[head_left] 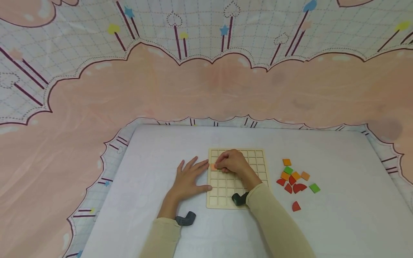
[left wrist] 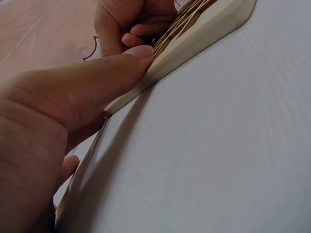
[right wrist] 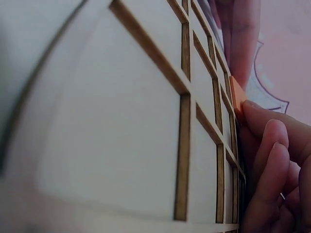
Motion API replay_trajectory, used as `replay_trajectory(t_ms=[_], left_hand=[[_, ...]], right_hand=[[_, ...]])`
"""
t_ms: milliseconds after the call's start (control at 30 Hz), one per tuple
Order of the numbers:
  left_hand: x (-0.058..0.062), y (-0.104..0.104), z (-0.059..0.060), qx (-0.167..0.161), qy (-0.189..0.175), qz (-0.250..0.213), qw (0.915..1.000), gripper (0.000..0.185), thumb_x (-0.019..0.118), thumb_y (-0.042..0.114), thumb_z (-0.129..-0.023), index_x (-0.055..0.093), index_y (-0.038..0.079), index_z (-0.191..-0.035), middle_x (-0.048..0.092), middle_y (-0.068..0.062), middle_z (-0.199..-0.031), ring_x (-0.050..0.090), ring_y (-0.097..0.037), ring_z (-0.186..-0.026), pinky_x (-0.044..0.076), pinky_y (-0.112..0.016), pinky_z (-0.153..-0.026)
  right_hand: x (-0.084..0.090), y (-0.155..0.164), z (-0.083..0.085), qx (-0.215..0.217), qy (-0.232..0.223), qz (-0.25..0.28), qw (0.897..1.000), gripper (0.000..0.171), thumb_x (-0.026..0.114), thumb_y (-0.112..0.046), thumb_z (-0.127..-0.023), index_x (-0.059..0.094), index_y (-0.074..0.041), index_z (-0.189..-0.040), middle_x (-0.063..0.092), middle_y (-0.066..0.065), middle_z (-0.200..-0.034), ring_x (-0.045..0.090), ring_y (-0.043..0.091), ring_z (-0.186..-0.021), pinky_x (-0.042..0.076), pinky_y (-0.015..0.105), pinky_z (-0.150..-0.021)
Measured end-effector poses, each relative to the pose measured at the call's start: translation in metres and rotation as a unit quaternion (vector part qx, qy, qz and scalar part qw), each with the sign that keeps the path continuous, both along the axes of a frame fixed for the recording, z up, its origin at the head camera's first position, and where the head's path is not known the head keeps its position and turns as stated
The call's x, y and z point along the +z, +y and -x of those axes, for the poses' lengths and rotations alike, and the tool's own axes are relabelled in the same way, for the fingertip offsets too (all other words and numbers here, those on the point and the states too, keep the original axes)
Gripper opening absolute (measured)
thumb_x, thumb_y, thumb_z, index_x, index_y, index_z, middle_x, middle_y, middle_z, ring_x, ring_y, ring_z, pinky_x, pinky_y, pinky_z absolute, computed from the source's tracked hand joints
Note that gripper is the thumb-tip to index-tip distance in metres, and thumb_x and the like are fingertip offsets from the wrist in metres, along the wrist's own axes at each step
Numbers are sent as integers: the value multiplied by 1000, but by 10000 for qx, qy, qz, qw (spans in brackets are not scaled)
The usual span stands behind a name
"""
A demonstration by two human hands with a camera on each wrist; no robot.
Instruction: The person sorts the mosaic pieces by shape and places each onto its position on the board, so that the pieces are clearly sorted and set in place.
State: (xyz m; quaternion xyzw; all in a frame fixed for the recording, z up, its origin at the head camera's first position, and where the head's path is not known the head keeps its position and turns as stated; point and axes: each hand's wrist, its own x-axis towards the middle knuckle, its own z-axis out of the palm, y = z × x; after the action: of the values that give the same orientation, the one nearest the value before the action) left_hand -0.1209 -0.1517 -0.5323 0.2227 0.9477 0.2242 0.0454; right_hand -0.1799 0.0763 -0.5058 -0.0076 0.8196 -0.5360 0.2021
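Observation:
A pale wooden grid board (head_left: 222, 193) lies on the white table. My right hand (head_left: 235, 163) reaches over it and pinches an orange square tile (head_left: 213, 167) at a cell in the left column, near the top. The right wrist view shows the thumb and finger on that orange tile (right wrist: 237, 97), which stands a little above the thin wooden grid lines. My left hand (head_left: 186, 181) is spread beside the board, its thumb (left wrist: 112, 73) and fingertips right at the left edge. Part of the grid is hidden under the right hand and forearm.
Right of the board lie loose pieces: orange squares (head_left: 286, 162), green squares (head_left: 314, 188) and several red quarter-circle pieces (head_left: 296, 206). A dark wrist device (head_left: 186, 219) sits on the left wrist and another (head_left: 240, 199) on the right. A patterned pink cloth (head_left: 226, 89) surrounds the table.

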Motion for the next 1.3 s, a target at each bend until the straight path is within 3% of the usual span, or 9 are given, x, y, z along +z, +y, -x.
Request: replay_trajectory(t_ms=[167, 433, 700, 1067, 1300], left_hand=[[-1, -1, 0, 25, 7, -47, 10000, 83, 68, 66, -83, 48, 26, -153, 42, 12, -162, 18, -24, -159, 1, -63, -125], [-1, 1, 2, 97, 475, -405, 9980, 60, 74, 47, -83, 65, 26, -138, 55, 11, -150, 41, -23, -140, 15, -63, -113], [-1, 1, 4, 10, 212, -675, 9975, 52, 73, 39, -84, 66, 23, -133, 51, 11, -155, 41, -21, -145, 28, -56, -116], [0, 2, 4, 68, 254, -552, 9981, 52, 71, 40, -84, 64, 25, -133, 50, 11, -156, 39, -21, -148, 14, -61, -122], [-2, 1, 4, 59, 235, -506, 9984, 53, 71, 41, -84, 64, 26, -134, 50, 12, -156, 38, -20, -148, 14, -61, -122]], right_hand=[[3, -1, -1, 16, -72, -42, 10000, 11, 86, -14, -78, 78, -10, -85, 68, -1, -67, 60, 7, -54, 52, 21, -53], [5, -1, 0, 17, -179, 92, 9998, 13, 86, -11, -77, 76, -8, -84, 67, -1, -64, 59, 9, -51, 52, 21, -52], [2, 0, 1, 39, -219, 1, 9998, 14, 87, -13, -77, 76, -9, -84, 67, -1, -66, 60, 9, -52, 52, 22, -52], [2, 0, 1, 23, -239, 137, 9996, 14, 86, -11, -77, 76, -8, -86, 67, -1, -67, 60, 9, -53, 52, 21, -52], [2, 0, -1, 52, -213, 93, 9997, 14, 86, -11, -78, 75, -8, -87, 66, 0, -68, 59, 9, -54, 52, 21, -52]])
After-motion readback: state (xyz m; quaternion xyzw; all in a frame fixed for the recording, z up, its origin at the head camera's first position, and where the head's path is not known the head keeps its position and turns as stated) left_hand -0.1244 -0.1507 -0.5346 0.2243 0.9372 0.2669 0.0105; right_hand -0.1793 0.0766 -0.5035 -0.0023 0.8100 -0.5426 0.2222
